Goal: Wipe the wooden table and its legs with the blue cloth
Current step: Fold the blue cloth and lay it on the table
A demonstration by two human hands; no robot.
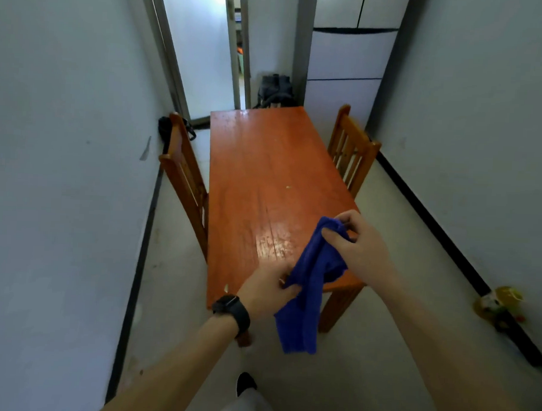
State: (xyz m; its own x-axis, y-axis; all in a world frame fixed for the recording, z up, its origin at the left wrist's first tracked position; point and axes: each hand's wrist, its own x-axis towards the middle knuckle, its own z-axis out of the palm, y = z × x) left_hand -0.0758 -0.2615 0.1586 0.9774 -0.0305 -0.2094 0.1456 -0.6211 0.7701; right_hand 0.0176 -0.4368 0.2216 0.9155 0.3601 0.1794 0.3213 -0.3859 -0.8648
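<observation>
Orange-brown wood stretches away from both hands: the wooden table [265,174] runs lengthwise ahead, with its near edge under the left hand [267,290] and its near right corner below the right hand [358,240]. Pale floor [400,273] lies open on both sides. It is narrower out past the left hand, where a wooden chair [184,176] stands against the long edge, and wider past the right hand, where a second chair [353,150] stands farther off. The right hand, raised and farther forward, pinches the top of the blue cloth [306,287] between thumb and curled fingers. The left hand grips the cloth lower down, and its loose end hangs beside the near right table leg [336,307]. A black watch [232,311] circles the left wrist. A glossy patch [274,242] shines just beyond the left hand.
</observation>
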